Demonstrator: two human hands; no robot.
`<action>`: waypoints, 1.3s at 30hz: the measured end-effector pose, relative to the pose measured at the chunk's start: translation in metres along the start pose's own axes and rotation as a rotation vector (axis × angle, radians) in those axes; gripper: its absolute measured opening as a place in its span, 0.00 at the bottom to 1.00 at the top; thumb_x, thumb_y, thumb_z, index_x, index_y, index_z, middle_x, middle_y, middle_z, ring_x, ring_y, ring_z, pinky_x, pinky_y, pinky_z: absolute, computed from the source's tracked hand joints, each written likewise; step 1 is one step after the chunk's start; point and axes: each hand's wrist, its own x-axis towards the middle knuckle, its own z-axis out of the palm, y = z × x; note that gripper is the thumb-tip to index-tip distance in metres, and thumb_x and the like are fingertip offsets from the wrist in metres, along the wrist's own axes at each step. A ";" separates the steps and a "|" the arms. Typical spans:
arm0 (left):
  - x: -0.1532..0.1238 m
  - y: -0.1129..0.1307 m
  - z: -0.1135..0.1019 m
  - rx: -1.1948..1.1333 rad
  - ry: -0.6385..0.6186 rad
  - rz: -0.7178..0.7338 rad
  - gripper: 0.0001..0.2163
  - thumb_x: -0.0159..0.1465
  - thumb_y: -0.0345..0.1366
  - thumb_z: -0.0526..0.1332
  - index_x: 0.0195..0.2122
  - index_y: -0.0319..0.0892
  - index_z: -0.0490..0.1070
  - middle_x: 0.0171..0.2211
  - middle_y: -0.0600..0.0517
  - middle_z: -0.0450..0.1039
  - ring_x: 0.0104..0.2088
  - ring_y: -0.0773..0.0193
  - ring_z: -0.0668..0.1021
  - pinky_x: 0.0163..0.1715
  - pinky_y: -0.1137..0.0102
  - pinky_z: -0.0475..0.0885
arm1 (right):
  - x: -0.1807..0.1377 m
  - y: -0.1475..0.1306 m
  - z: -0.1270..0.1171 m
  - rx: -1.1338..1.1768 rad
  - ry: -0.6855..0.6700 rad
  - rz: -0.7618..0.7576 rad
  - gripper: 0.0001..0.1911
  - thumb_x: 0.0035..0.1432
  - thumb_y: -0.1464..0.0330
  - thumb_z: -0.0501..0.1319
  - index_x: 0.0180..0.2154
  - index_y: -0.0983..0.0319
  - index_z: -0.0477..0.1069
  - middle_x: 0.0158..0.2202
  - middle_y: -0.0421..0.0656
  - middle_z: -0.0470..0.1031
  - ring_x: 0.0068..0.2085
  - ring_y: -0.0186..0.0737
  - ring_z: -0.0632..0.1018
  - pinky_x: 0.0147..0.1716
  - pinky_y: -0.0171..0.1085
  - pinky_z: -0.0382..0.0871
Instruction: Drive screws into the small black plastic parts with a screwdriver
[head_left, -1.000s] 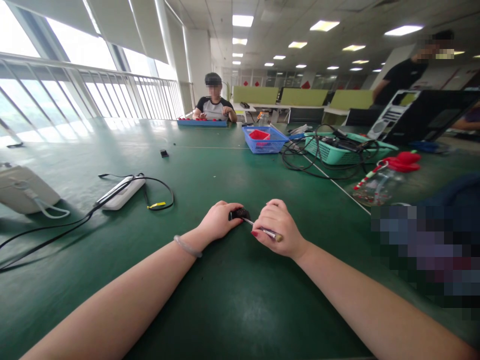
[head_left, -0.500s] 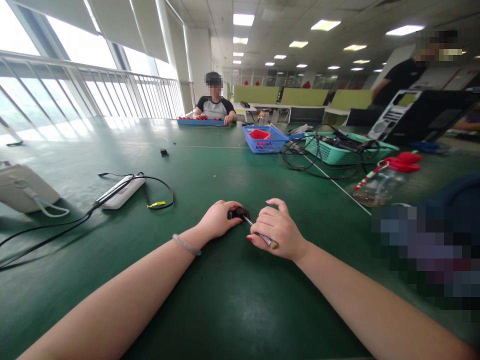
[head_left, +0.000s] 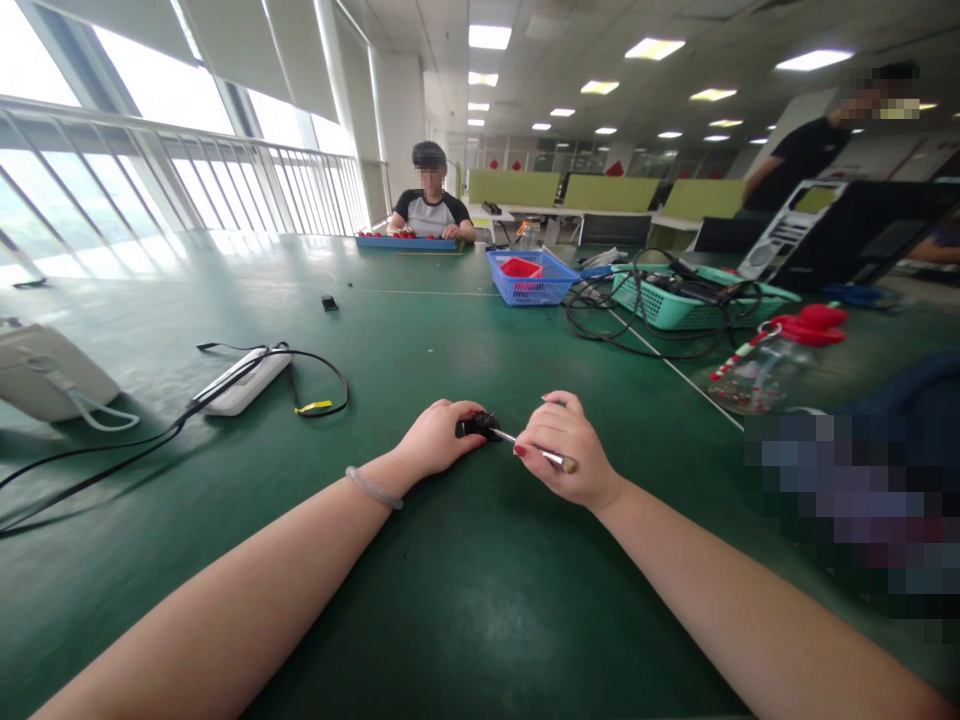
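At the small black part [head_left: 487,428] on the green surface [head_left: 480,600], engages both hands. Grips the part from its left side with the left hand [head_left: 439,440], closing thumb and fingers about the body. Holds a slim metal tool [head_left: 553,459] in the right hand [head_left: 576,440], to the right of the part, with fingers curled around the shaft. Directs the tool tip at the part's right edge, apparently in contact; too small to confirm depth.

Compared with half a second ago, places the tan tool end farther to the right of the part and lays the shaft at a flatter slant. Keeps the left-hand grip and the part nearly unmoved. By judgement, indicates a fresh tool angle against a steadied workpiece, with work at the tip still under way. Reveals no freed fragment beside the part; too dark for fine detail.

Well apart from the part, includes another black piece [head_left: 330,303] beyond and to the left, a white device [head_left: 244,393] under black cable to the left, and a blue basket [head_left: 536,291] with a red container [head_left: 520,268] beyond and slightly to the right.
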 end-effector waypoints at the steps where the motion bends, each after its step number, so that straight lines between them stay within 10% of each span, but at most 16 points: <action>1: 0.000 0.000 0.000 0.000 0.001 -0.001 0.17 0.58 0.40 0.63 0.49 0.49 0.73 0.45 0.52 0.77 0.48 0.56 0.75 0.52 0.63 0.69 | 0.000 0.001 0.000 0.010 0.004 0.013 0.15 0.63 0.64 0.55 0.26 0.58 0.71 0.25 0.38 0.73 0.30 0.36 0.72 0.51 0.45 0.56; 39: 0.000 -0.004 0.002 0.009 0.006 0.036 0.17 0.59 0.41 0.62 0.50 0.49 0.72 0.44 0.53 0.77 0.47 0.56 0.75 0.50 0.64 0.70 | -0.003 0.008 0.000 0.039 0.069 0.060 0.17 0.64 0.64 0.54 0.25 0.58 0.72 0.23 0.39 0.73 0.29 0.37 0.71 0.49 0.45 0.59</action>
